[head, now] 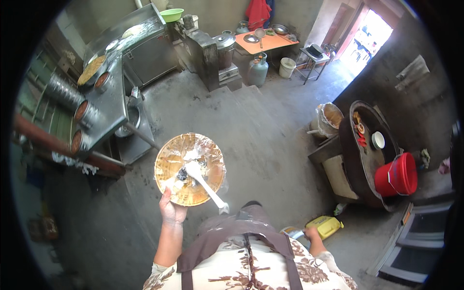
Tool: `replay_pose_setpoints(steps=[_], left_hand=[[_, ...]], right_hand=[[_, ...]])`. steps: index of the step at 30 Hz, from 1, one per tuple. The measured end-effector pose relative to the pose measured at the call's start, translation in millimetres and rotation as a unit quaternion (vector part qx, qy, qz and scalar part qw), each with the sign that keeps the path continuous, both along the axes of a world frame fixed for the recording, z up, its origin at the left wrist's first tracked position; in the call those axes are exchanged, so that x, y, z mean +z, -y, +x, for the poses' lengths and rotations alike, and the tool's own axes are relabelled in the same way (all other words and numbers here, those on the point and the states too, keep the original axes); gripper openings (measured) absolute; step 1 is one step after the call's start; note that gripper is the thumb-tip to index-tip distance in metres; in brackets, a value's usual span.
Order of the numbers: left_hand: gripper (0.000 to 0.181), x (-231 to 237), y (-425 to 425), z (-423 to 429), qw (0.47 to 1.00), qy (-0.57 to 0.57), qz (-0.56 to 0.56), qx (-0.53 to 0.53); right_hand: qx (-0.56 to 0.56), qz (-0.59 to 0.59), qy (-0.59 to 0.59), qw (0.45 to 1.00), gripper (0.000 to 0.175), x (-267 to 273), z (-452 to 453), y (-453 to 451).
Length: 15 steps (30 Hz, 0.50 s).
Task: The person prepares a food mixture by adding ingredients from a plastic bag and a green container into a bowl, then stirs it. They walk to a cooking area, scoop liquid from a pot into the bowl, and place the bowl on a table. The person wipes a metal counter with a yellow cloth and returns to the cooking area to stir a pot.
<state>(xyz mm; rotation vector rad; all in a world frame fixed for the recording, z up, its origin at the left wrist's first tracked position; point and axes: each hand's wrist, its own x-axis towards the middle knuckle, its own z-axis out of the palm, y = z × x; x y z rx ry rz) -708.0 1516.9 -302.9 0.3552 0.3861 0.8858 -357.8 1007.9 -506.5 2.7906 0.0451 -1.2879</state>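
Note:
My left hand [173, 209] grips a round, golden-brown plate [168, 152] by its near left edge, thumb on top. Clear plastic film wraps the plate and bunches at its rim. On it lie a white spoon [206, 186], its handle jutting past the near rim, and some dark and pale scraps [182, 174]. My right hand [311, 233] is low at my right side, between a pale round container [293, 232] and a yellow plastic jug [327, 227]. Its fingers look curled, but whether they hold the container is unclear.
A metal worktable [108, 98] with several filled tins stands left. Ahead are a gas cylinder [258, 70], an orange-topped table [268, 44] and a concrete step [246, 92]. To the right, a large dark basin [366, 152] holds a red bucket [397, 175]; a lined bin [326, 117] stands beside it.

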Motion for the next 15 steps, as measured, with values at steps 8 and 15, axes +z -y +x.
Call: replay_pose_setpoints(steps=[8, 15], left_hand=[[0.061, -12, -184, 170, 0.998, 0.044, 0.027, 0.034], [0.061, -21, -287, 265, 0.991, 0.034, 0.011, 0.125]], right_hand=[[-0.198, 0.029, 0.013, 0.980, 0.017, -32, 145, -22], [0.208, 0.284, 0.295, 0.888, 0.027, -15, 389, -405]])
